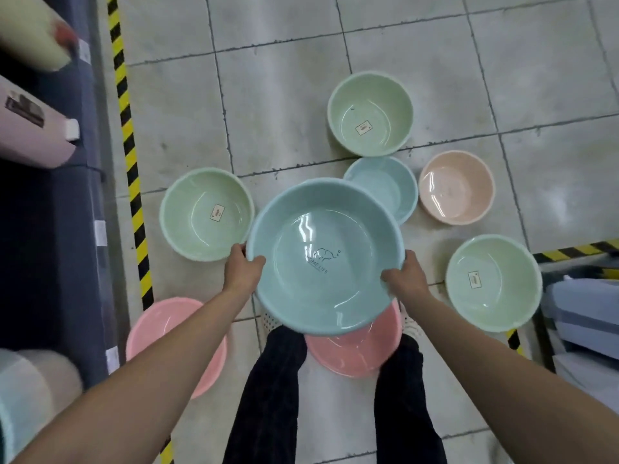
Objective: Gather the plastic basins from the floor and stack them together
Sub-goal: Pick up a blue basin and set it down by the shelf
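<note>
Under the hands: a pink basin (355,354) sat on the tiled floor (284,112) between the person's legs (268,396), its far side hidden.
Low and left of the left hand (243,267): a second pink basin (150,326) sat on the floor, crossed by the forearm.
Left grip: the left hand clasped the near-left rim of the large blue basin (323,256), thumb hooked inside, fingers round the outside.
Right grip: the right hand (405,276) clasped the near-right rim likewise, thumb over the edge.
Held basin: the large blue basin hung between both hands above the floor, mouth up, with a printed logo on its bottom.
Left of the left hand: the left green basin (206,214) sat just beside the held rim, with a sticker inside.
Right of the right hand: the right green basin (494,283) sat apart, also stickered.
Beyond the hands: a small blue basin (385,189) showed partly behind the held rim. A peach basin (457,187) sat just to its right, and a far green basin (370,112) sat close behind.
Far left: striped tape (130,169) ran along the floor.
</note>
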Available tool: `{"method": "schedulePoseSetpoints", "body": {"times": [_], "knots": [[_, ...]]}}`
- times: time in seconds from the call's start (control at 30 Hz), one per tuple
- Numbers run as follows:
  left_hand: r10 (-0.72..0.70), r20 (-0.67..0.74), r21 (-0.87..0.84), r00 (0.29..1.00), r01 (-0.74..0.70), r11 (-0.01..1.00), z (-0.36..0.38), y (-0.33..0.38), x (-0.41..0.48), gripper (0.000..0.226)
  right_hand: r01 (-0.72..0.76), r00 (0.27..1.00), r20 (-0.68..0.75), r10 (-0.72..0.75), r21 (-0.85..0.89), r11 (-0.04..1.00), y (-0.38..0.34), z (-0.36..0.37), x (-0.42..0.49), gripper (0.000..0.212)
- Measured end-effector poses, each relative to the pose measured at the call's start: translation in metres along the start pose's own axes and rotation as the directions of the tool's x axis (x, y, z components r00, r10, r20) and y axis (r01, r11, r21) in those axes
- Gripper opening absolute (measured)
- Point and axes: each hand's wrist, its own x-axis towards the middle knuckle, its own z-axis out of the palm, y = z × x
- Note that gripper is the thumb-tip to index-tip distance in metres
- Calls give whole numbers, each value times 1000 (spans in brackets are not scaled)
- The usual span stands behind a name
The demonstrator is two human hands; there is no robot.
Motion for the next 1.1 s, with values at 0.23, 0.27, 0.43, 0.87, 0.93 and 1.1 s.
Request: {"method": "schedulePoseSetpoints", "body": {"times": [0.23,0.27,0.43,0.87,0.93,1.1], "knots": [[-44,-29,2,999,44,999,108,-68,147,30,49,997,71,-39,-155,987,35,61,182,51],[-54,-36,11,998,54,998,123,-83,169,33,62,995,83,-49,-169,984,45,74,208,52],[-95,-108,62,990,102,993,183,-143,253,32,98,991,118,-69,-267,959,93,135,301,41],[0,-124,51,992,6,999,241,-205,342,24,82,996,57,-73,-182,980,152,220,404,44],[-14,-114,40,993,19,999,233,-203,344,27,70,996,74,-59,-147,987,148,222,399,47],[27,-215,34,976,-20,999,197,-168,318,19,95,981,173,-91,-11,995,125,201,374,44]]}}
